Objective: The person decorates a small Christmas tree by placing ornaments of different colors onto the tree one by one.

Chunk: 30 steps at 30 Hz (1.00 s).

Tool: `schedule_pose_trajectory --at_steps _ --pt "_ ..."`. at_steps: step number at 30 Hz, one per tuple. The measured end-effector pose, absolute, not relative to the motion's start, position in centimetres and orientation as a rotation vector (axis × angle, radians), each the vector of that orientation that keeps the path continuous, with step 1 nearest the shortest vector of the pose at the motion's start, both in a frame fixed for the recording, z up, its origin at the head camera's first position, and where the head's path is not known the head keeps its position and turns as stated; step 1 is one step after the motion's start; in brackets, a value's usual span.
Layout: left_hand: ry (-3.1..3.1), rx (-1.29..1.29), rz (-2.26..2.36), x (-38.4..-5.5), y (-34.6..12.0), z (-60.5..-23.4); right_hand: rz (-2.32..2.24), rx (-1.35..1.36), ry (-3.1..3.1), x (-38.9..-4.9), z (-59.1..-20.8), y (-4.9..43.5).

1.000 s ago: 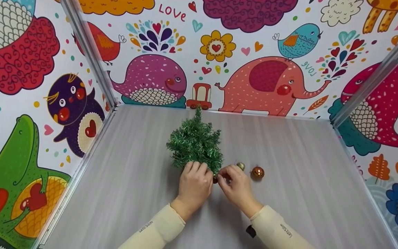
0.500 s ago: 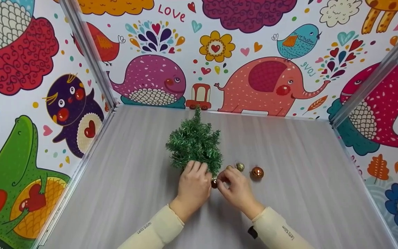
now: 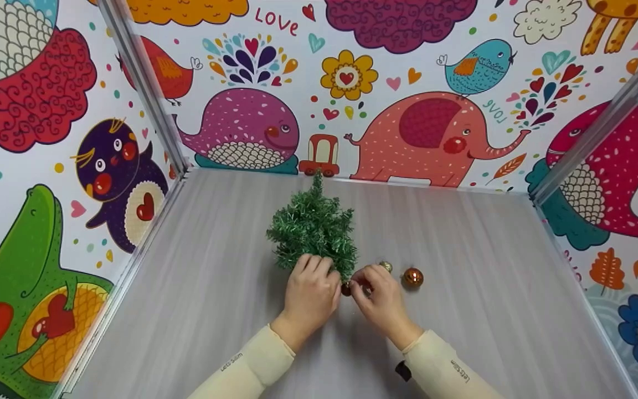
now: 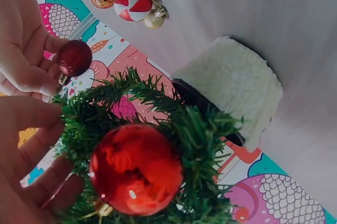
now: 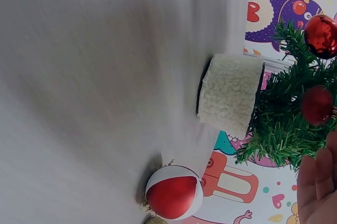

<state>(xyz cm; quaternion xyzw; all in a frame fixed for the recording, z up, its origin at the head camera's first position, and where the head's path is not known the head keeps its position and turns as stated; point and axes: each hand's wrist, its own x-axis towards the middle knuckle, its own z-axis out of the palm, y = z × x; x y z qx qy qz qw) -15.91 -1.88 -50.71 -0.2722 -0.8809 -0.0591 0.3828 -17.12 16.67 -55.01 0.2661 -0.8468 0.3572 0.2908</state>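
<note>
A small artificial Christmas tree (image 3: 313, 224) with green tinsel branches stands before me in a white fleece pot (image 4: 231, 87). My left hand (image 3: 310, 291) is at its near side, fingers curled and pinching a branch tip. Close beside it, my right hand (image 3: 381, 302) holds a dark red matte bauble (image 4: 75, 58) by its gold cap and loop, between thumb and fingertips. The bauble hangs right by the branch end. A shiny red bauble (image 4: 136, 168) hangs on the tree near the left hand; in the head view the hand hides it.
On the table (image 3: 479, 316), to the right of the tree, lie a copper bauble (image 3: 412, 277), a small gold bauble (image 3: 386, 266) and a red and white bauble (image 4: 133, 2), the last hidden behind the right hand in the head view. Printed cartoon walls (image 3: 407, 72) surround the table.
The dark red bauble dipped slightly below the branch and has come up a little again. Both hands stay almost in place, with only small finger movements.
</note>
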Motion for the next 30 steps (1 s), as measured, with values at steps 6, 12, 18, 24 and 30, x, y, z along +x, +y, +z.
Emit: schedule_pose_trajectory --at_steps 6,12,18,24,30 --pt "-2.237 -0.691 -0.216 -15.94 -1.97 -50.88 0.965 0.712 -2.236 -17.07 -54.97 16.69" --pt "-2.207 -0.694 -0.292 -16.1 -2.04 -51.17 0.974 0.729 -2.211 -17.19 -55.02 16.87" --pt "-2.212 -0.685 -0.317 -16.19 -1.93 -51.26 0.949 0.716 -2.196 -17.55 -55.27 16.93" --pt "-2.23 -0.662 -0.285 -16.29 -1.84 -51.09 0.929 0.753 -2.182 -17.99 -55.32 16.92" --pt "-2.231 -0.644 -0.255 -16.28 -1.84 -50.95 0.917 0.745 -2.213 -18.04 -55.21 16.79"
